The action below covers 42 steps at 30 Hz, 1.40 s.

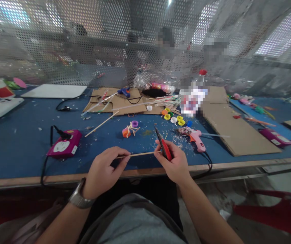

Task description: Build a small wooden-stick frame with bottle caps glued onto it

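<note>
A thin wooden stick runs level between my two hands, just over the table's front edge. My left hand pinches its left end between thumb and fingers. With thumb and fingertips, my right hand grips the stick's other end, and a red-and-black utility knife is tucked in the same hand, blade end pointing up and away. Beyond my hands lies a small piece built of short sticks with an orange bottle cap and a purple cap. A longer stick rests to the left.
A pink glue gun lies at right, its cord hanging over the edge. Left stands a purple power socket. Several loose caps, cardboard, a bundle of sticks and a blue glue gun lie farther back, before a perforated metal screen.
</note>
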Motion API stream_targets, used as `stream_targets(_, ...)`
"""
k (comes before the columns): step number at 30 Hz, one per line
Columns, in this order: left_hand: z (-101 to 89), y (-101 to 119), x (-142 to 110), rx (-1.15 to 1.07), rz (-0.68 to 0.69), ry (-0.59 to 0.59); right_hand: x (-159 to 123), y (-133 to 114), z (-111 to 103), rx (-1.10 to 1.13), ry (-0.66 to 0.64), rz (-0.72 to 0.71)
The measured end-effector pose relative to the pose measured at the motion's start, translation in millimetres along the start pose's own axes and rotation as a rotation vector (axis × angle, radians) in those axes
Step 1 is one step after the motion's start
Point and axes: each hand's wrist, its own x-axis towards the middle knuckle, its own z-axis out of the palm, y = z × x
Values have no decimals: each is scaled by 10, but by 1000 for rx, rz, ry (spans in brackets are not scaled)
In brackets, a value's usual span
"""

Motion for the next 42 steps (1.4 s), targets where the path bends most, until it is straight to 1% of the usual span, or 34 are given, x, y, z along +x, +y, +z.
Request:
stream_targets(10, -17, 12, 8, 14, 18, 35, -8, -14, 19, -2, 49, -4)
stream_targets(15, 48, 41, 15, 96, 75, 44, -1, -10, 43, -9, 92, -26)
stream_targets(22, 199, 90, 4, 185, 192, -17, -22, -27, 69, -59, 2, -28)
stream_targets(24, 226, 118, 13, 188, 209, -21, -15, -30, 47, -77, 5, -25)
stream_targets(26, 247, 144, 29, 195, 213, -27, -5, -49, -7, -159, 43, -60)
stream_targets(29, 273, 165, 53, 210, 201, -52, -40, -121, -131, -403, 99, -213)
stream_targets(30, 281, 166, 59, 217, 193, -60, -78, -155, -170, -473, 91, -255)
stream_targets(31, 287, 164, 63, 223, 183, -67, -132, -192, -201, -521, 61, -264)
stream_targets(33, 297, 156, 70, 230, 163, -82, -278, -265, -227, -580, -39, -218)
stream_targets(35, 299, 145, 76, 237, 153, -97, -444, -329, -205, -618, -125, -163)
stream_targets(38, 290, 148, 81, 266, 157, -119, -636, -400, -123, -637, -175, -116)
stream_targets(42, 277, 232, 47, 345, 162, -133, -698, -462, -46, -689, -222, -57)
